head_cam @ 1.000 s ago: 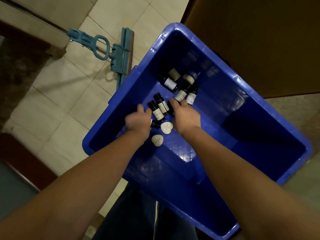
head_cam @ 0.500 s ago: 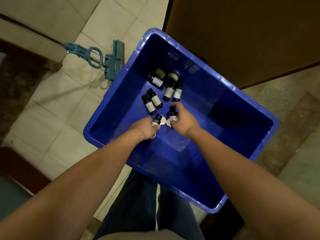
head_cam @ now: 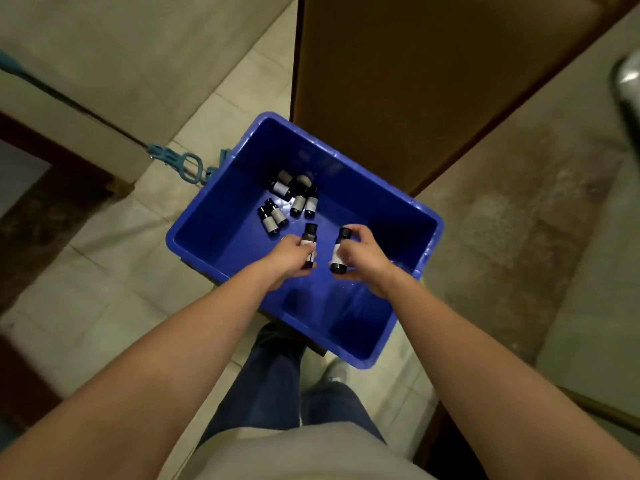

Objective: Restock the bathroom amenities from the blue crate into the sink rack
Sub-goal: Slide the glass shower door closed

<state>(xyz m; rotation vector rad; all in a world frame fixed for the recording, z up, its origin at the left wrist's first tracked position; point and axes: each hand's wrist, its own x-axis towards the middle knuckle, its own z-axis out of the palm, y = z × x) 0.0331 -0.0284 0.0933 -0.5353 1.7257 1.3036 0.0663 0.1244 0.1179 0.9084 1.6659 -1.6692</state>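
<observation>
Floor: pale square-tiled floor (head_cam: 114, 271), dimly lit, grout lines showing
Room: tall brown wooden panel (head_cam: 415, 81) just behind the crate; mottled grey-brown stone surface (head_cam: 519, 220) to the right; teal plastic mop handle (head_cam: 187, 164) lying on the tiles just beside the crate's left wall; blurred shiny metal object (head_cam: 627, 81) at the top right edge
Crate: deep blue rectangular plastic crate (head_cam: 221, 233) on the floor, in front of dark-jeaned legs (head_cam: 273, 375)
Stock: loose small dark bottles with pale labels (head_cam: 294, 195) lying on their sides in the crate's far left part, several touching; a side-by-side pair of dark bottles (head_cam: 272, 216) a little nearer
Writing: pale label band on each bottle, print too small to read
Left hand: left hand (head_cam: 289, 252) above the crate floor, fingers curled round a black-capped dark bottle (head_cam: 309, 235), cap pointing away
Right hand: right hand (head_cam: 363, 254) beside it, fingers and thumb wrapped round a white-labelled dark bottle (head_cam: 337, 252), cap end up, the two held bottles near but apart
</observation>
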